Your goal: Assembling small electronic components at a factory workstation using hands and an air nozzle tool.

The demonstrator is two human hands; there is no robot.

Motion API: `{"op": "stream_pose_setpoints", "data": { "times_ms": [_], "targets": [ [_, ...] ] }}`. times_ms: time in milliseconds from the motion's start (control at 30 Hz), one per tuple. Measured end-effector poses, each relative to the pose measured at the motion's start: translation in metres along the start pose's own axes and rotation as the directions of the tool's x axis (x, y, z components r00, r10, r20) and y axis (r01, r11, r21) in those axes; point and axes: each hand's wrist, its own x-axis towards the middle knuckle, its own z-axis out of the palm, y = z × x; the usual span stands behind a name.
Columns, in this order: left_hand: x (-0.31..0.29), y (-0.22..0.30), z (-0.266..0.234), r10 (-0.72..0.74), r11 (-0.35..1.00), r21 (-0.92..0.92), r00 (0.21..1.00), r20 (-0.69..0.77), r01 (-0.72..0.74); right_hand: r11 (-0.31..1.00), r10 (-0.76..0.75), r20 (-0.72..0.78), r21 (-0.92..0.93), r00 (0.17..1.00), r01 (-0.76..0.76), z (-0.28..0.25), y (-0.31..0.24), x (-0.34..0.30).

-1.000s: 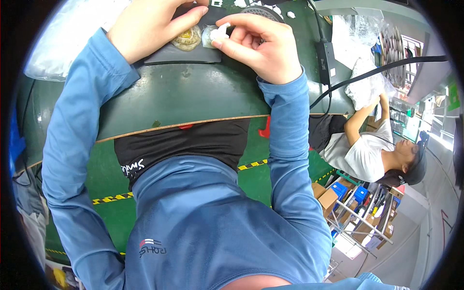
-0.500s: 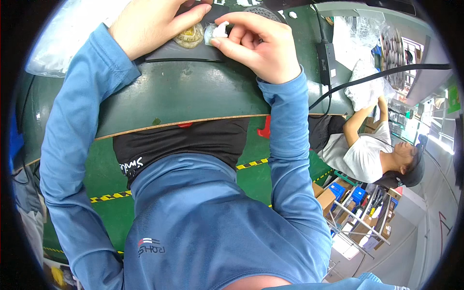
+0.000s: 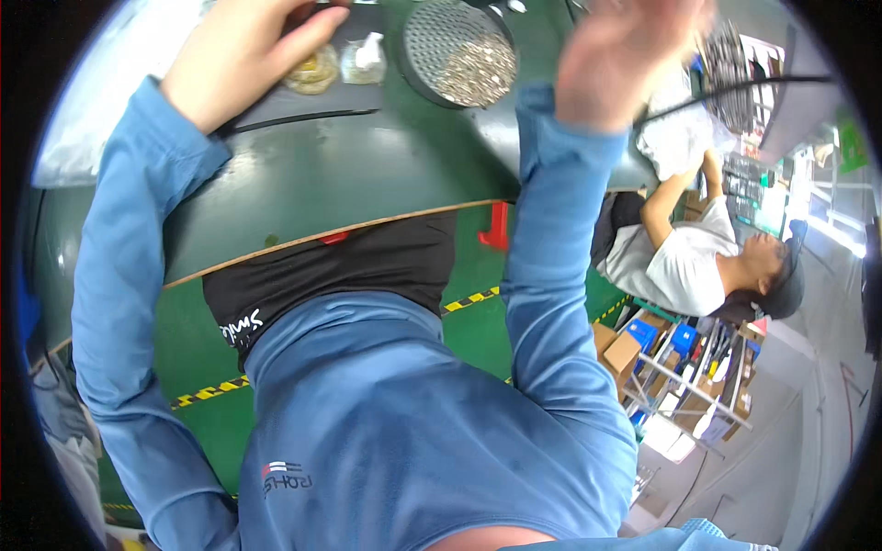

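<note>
My left hand [image 3: 241, 57] is over a dark mat [image 3: 354, 96], thumb and fingertips drawn together at the top edge. What they hold, if anything, is cut off there. Beside its thumb sits a round yellowish item [image 3: 314, 72] that looks like a coil or small tub. Right of that stands a small clear container [image 3: 364, 61] with white material on top. My right hand [image 3: 634, 64] is smeared by motion above the table's right part, its fingers unreadable. Between my hands lies a round black dimpled tray [image 3: 424, 46] with many small metallic pieces [image 3: 478, 73].
The green table [image 3: 349, 174] has a brown front edge near my waist. Clear plastic sheeting [image 3: 101, 101] covers the left. A black cable [image 3: 735, 89] crosses at right. Another person [image 3: 684, 262] in a white shirt handles a white bag [image 3: 675, 142]; shelves with boxes [image 3: 684, 376] stand behind.
My right hand has left the small container and white material and swung right, blurred. The round tray now shows fully. The view has shifted; my left hand stays near the mat.
</note>
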Motion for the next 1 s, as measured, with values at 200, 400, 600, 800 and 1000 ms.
{"op": "stream_pose_setpoints", "data": {
  "times_ms": [200,400,600,800,1000],
  "targets": [
    [-0.016,-0.027,0.001,0.054,0.998,0.011,0.998,0.038,-0.054,0.957,0.151,0.375,0.175,0.915,-0.230,0.029,0.005,0.025],
    [-0.006,-0.013,0.004,0.050,0.999,0.008,0.996,0.071,-0.051,0.931,0.132,0.185,0.315,0.974,-0.186,-0.020,0.020,0.030],
    [-0.016,-0.014,-0.004,0.003,1.000,-0.006,0.997,0.072,-0.003,0.967,0.183,0.082,0.166,0.980,-0.194,-0.027,0.035,0.020],
    [-0.014,-0.015,0.000,-0.013,1.000,-0.011,0.996,0.086,0.014,0.932,0.288,0.088,0.204,0.953,-0.300,-0.010,0.024,0.013],
    [-0.013,-0.015,0.001,0.038,0.999,0.015,0.998,0.040,-0.039,0.975,0.181,0.123,0.106,0.976,-0.194,-0.027,0.044,0.017]
  ]
}}
